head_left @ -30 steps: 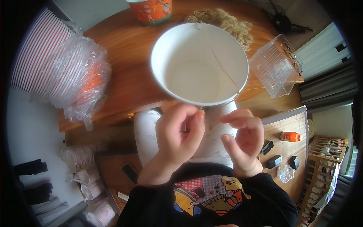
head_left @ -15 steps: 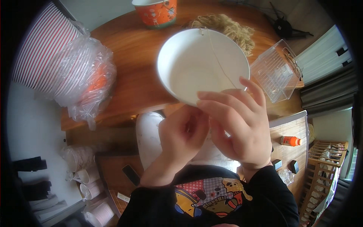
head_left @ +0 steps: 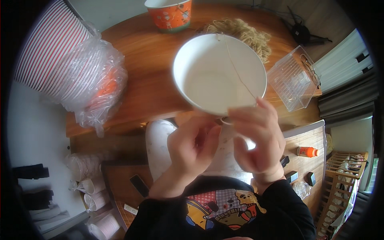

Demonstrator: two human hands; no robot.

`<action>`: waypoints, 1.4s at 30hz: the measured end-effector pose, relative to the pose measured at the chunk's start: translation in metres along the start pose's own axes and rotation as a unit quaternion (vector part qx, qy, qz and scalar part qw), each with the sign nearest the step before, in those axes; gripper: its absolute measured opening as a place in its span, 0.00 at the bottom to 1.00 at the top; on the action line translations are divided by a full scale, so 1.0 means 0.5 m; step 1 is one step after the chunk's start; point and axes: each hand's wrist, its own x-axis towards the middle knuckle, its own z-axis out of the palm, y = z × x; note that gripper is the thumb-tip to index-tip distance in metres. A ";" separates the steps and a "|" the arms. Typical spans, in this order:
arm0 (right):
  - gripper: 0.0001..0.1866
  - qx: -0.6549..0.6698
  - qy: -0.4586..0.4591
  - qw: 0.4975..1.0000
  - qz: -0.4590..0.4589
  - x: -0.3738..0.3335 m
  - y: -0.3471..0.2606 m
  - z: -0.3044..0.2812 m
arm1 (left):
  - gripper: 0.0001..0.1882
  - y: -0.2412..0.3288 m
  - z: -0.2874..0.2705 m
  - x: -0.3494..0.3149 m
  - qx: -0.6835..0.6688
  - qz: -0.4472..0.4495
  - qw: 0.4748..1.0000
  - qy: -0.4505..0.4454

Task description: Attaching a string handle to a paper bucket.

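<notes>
One white bucket [head_left: 208, 80] sits at the near edge of the wooden table [head_left: 140, 72], its mouth tilted toward the person. A thin cord [head_left: 233, 66] runs from the far rim across the opening toward the right-hand side. Just below the near rim, the left hand [head_left: 193, 145] is curled, thumb and fingers bent in; whether it grips anything, I cannot tell. The right hand [head_left: 259, 138] is blurred by the rim, fingers bent and thumb lower down, and its grip cannot be told either. Behind the bucket lies a bundle of tan strands [head_left: 250, 36], with an orange bucket [head_left: 170, 18] farther back. A clear plastic box [head_left: 292, 82] stands to the right; stacked striped buckets [head_left: 52, 52] in plastic wrap [head_left: 86, 76] are at the left.
</notes>
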 end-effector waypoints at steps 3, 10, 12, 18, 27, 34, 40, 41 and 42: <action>0.13 0.053 -0.005 0.997 -0.050 -0.048 0.006 0.004 | 0.05 -0.012 -0.008 0.000 -0.122 -0.010 0.991 -0.060; 0.13 0.079 -0.008 0.996 -0.037 -0.082 0.000 0.026 | 0.06 0.003 -0.011 0.014 -0.349 -0.147 0.919 -0.112; 0.14 0.078 0.009 0.996 -0.040 -0.078 0.005 0.024 | 0.05 -0.015 -0.020 0.018 -0.333 -0.122 0.923 -0.152; 0.17 -0.073 0.075 0.993 0.052 -0.075 0.000 0.066 | 0.03 0.001 -0.027 0.019 -0.249 -0.109 0.958 -0.093; 0.18 -0.151 0.046 0.985 0.066 -0.070 0.010 0.078 | 0.03 -0.010 -0.015 0.020 -0.058 0.066 0.994 -0.064; 0.20 -0.069 0.086 0.992 0.063 -0.076 0.004 0.061 | 0.10 -0.016 -0.012 0.019 -0.002 0.132 0.991 -0.013; 0.19 -0.069 0.094 0.993 0.017 -0.075 0.000 0.052 | 0.08 -0.031 0.013 0.005 -0.083 0.077 0.994 0.009; 0.19 -0.073 0.091 0.993 0.007 -0.074 0.000 0.050 | 0.08 -0.031 0.016 0.004 -0.082 0.077 0.994 0.009; 0.19 -0.073 0.091 0.993 0.007 -0.075 0.002 0.051 | 0.07 -0.031 0.018 0.004 -0.105 0.074 0.992 -0.001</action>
